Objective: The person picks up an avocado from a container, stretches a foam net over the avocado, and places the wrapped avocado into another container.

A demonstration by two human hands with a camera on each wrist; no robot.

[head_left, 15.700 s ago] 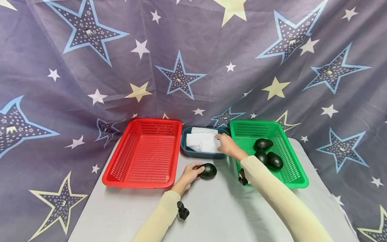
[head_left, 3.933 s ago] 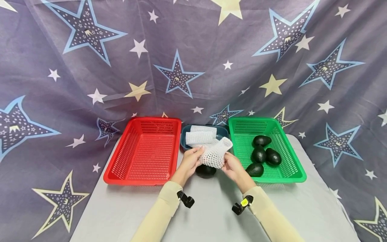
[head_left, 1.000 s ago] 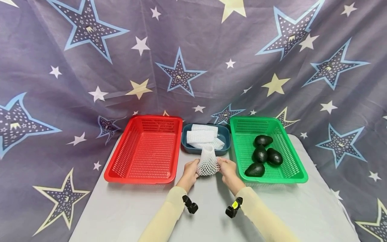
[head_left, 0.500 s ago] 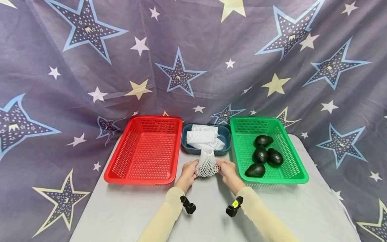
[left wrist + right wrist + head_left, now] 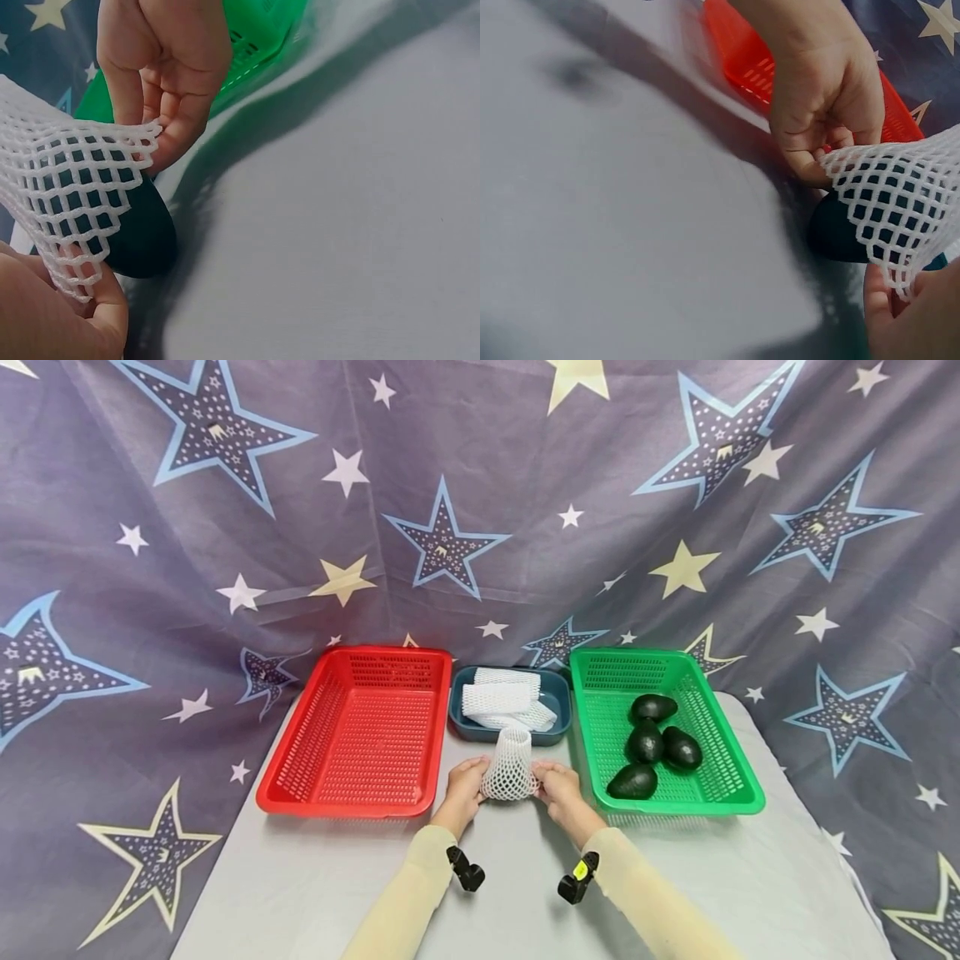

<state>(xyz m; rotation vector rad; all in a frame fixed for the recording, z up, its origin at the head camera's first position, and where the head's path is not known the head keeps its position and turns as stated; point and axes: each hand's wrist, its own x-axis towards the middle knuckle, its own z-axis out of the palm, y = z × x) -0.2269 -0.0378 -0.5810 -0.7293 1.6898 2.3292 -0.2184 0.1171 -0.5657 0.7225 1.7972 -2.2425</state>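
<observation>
A white foam net sleeve (image 5: 510, 768) stands over a dark avocado, its narrow open end pointing to the back. The avocado (image 5: 150, 236) shows through the mesh, and its bare near end sticks out past the sleeve's wide edge, also visible as a dark avocado (image 5: 832, 229) in the right wrist view. My left hand (image 5: 465, 789) pinches the left side of that edge between thumb and fingers. On the opposite side, my right hand (image 5: 558, 787) pinches the edge the same way. Behind them, a blue bin (image 5: 557, 697) holds several more foam sleeves (image 5: 498, 697).
To the left is a red basket (image 5: 352, 814) with nothing visible inside. A green basket (image 5: 738, 802) on the right holds several avocados (image 5: 645, 743). All stand on a pale table (image 5: 517, 893) before a star-patterned curtain (image 5: 480, 510).
Earlier my left hand held the avocado while my right took a sleeve from the bin; later both hands spread the sleeve above it. Now it covers most of the avocado, having shifted slightly nearer.
</observation>
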